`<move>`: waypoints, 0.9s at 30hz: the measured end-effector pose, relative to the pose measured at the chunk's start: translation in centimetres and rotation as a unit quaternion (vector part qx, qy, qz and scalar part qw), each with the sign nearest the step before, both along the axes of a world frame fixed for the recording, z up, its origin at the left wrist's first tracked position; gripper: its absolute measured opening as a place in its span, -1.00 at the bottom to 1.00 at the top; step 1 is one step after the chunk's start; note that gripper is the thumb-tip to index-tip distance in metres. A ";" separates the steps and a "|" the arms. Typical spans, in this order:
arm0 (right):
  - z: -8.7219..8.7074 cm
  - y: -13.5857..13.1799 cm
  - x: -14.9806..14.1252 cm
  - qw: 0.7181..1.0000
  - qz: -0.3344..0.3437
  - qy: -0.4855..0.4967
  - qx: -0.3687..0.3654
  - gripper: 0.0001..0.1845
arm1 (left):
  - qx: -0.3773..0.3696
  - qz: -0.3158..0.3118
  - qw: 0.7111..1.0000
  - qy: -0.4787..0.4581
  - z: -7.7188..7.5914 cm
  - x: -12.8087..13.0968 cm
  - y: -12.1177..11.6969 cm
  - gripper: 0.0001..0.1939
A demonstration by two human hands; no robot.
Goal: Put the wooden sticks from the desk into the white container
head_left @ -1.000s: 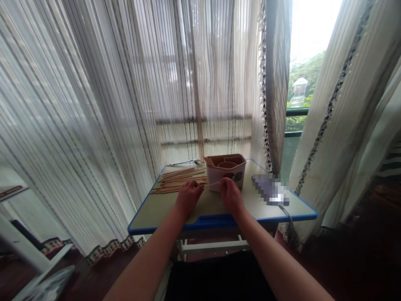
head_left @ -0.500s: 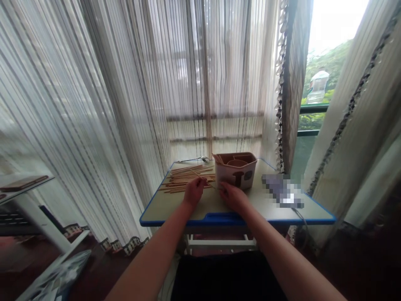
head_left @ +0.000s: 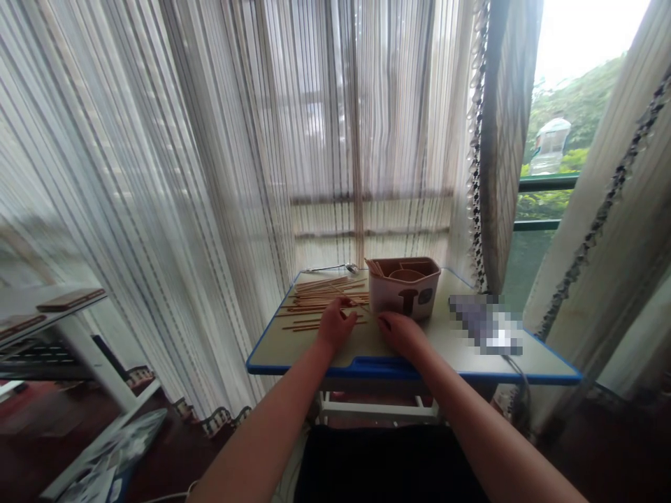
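Many thin wooden chopsticks (head_left: 309,300) lie roughly side by side on the left half of a small table (head_left: 293,349). Over their right ends is my left hand (head_left: 337,325), its thumb and fingers apart. My right hand (head_left: 395,327) is closed in a pinch in front of the holder, on the near end of a chopstick that slants up and left toward my left hand. Beside it stands a brown and pinkish utensil holder (head_left: 385,293) with inner compartments. A few chopsticks (head_left: 373,267) lean in its left compartment.
A metal ladle-like utensil (head_left: 350,267) lies along the back edge. On the right is a blurred-out object (head_left: 485,325) with a cable (head_left: 518,370) running off the edge. Sheer curtains (head_left: 325,140) hang behind, and another table (head_left: 57,307) is at far left.
My left hand has opened from its pinch on the chopstick, its thumb now apart from the fingers. My right hand stays pinched by the holder. The view has shifted slightly left.
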State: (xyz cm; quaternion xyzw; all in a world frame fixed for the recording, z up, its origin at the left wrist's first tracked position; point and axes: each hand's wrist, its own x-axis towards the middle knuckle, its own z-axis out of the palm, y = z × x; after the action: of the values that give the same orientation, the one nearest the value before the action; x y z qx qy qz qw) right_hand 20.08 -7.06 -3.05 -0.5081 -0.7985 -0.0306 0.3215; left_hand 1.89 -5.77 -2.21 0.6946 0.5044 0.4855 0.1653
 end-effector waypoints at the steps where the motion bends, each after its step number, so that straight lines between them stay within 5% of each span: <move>1: 0.0 0.0 0.0 1.000 -0.008 0.003 0.002 -0.77 | 0.042 0.063 0.996 0.045 0.0 0.1 -0.2 -0.73; 4: 0.2 -0.2 0.1 0.999 -0.029 0.028 0.004 -0.78 | 0.088 0.174 0.964 0.183 0.1 0.4 -0.8 -0.66; 12: 1.9 -1.8 0.9 0.983 0.016 0.184 0.000 -0.83 | -0.016 0.232 0.916 0.327 -0.9 0.7 0.1 -0.70; 18: 8.5 -1.3 0.5 0.950 0.036 0.309 -0.011 -0.71 | -0.049 0.232 0.924 0.300 -1.2 0.4 0.8 -0.65; 22: 13.3 1.7 0.2 0.964 -0.039 0.264 0.009 -0.73 | -0.068 0.238 0.925 0.288 -0.8 0.1 0.7 -0.59; 27: 15.4 4.8 -0.3 0.981 -0.079 0.122 -0.127 -0.81 | -0.070 0.232 0.931 0.274 -0.7 -0.3 0.8 -0.59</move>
State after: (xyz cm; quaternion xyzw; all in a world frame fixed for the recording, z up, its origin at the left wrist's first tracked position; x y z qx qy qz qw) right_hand 19.76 -2.31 12.31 -0.6061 -0.7080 0.1082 0.3458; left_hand 1.56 -4.96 -2.92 0.6511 0.7096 0.2647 -0.0486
